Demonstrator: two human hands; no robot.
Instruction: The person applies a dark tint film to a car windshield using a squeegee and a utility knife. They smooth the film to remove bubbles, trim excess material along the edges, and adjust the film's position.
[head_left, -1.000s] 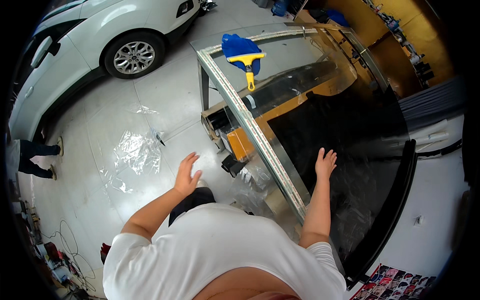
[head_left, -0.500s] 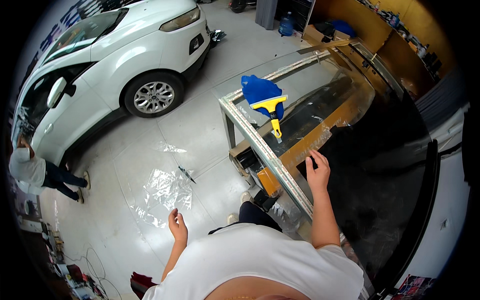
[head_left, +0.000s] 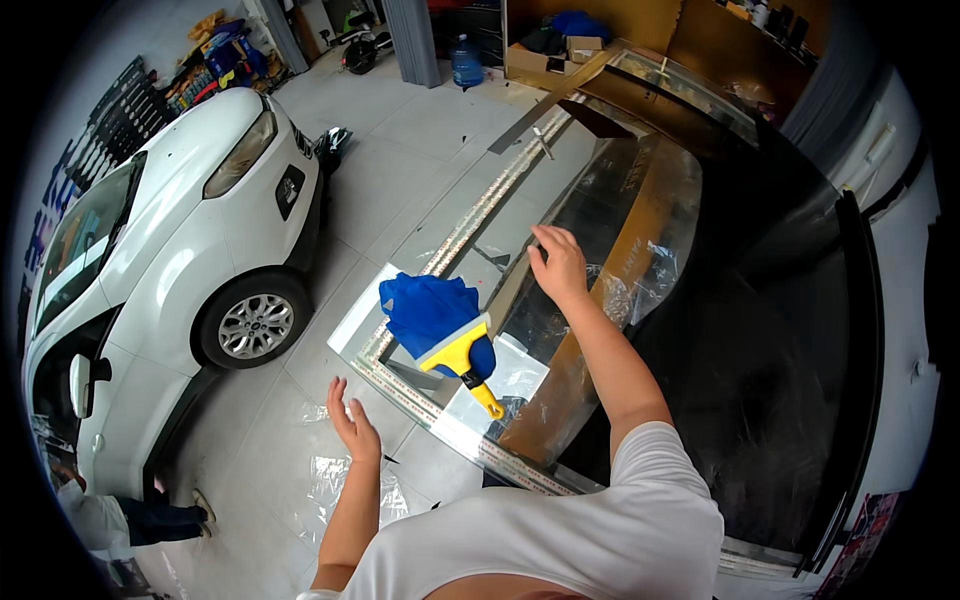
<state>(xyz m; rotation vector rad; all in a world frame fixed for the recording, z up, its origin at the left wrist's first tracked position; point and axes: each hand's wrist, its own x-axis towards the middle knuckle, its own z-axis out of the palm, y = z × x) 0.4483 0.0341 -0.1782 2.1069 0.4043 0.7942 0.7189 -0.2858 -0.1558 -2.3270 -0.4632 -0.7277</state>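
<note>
Left hand (head_left: 356, 430) nearer tabletop edge (head_left: 405, 398), seemingly apart

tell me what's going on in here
A person has both bare hands raised and holding nothing: the right hand appears to hover over a glass-topped table, the left hand is in the air off its near left corner. On the table, a yellow squeegee lies partly over a blue cloth. Another person stands beside a white car.

Squeegee (head_left: 456, 350) obstructs; room over dark sheet (head_left: 755, 400) seems free.
</note>
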